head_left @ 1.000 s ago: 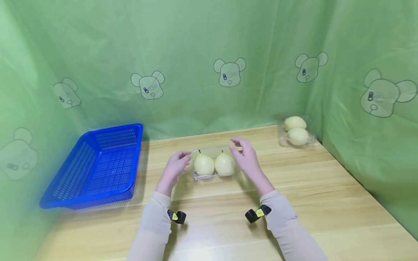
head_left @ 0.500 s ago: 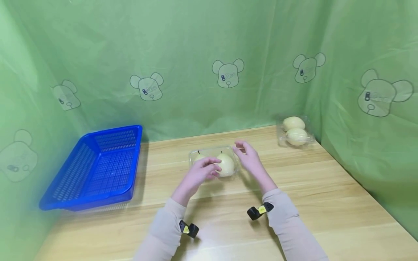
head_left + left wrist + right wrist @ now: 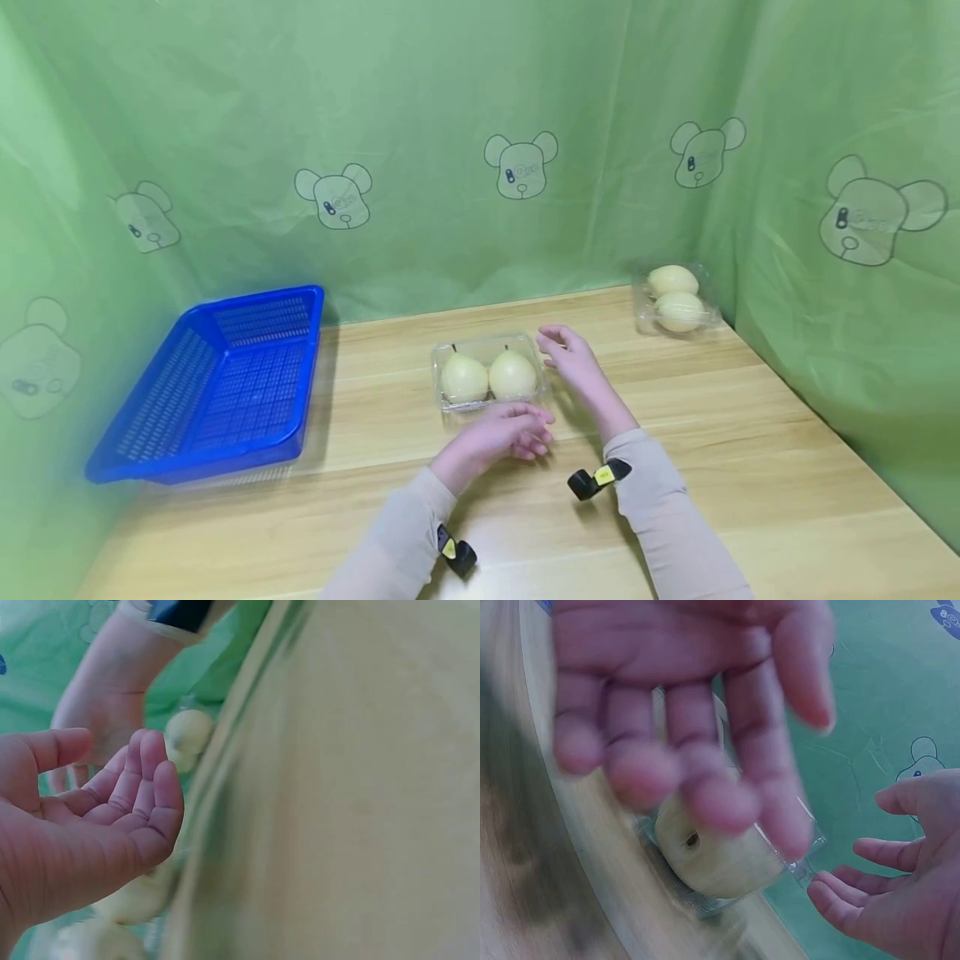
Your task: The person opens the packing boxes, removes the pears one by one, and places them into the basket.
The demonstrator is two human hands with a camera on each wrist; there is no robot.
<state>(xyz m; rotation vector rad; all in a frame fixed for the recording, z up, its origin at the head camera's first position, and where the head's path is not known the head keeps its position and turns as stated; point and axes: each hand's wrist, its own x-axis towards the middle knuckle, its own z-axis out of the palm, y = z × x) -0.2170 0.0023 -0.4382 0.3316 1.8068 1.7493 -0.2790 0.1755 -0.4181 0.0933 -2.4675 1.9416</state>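
A clear plastic box (image 3: pixel 490 408) with two pale yellow pears (image 3: pixel 512 375) in it sits mid-table in the head view. My left hand (image 3: pixel 501 435) hovers in front of the box's near edge, fingers loosely bent and holding nothing. Just right of the box is my right hand (image 3: pixel 576 360), also holding nothing; whether a fingertip touches the box I cannot tell. The left wrist view has the left hand (image 3: pixel 90 825) with its palm and relaxed fingers showing. In the right wrist view, the right hand's fingers (image 3: pixel 697 727) partly cover a boxed pear (image 3: pixel 727 866).
A blue plastic basket (image 3: pixel 300 417) with slotted walls stands on the left of the wooden table (image 3: pixel 675 500). Another clear box (image 3: pixel 651 325) with two pears (image 3: pixel 678 311) is at the far right corner. Green cloth (image 3: pixel 420 250) surrounds the table's back and sides.
My left hand has left the box's left side, crossed in front of the pears and come to the box's near edge. The right hand has shifted only slightly. The box stays in place.
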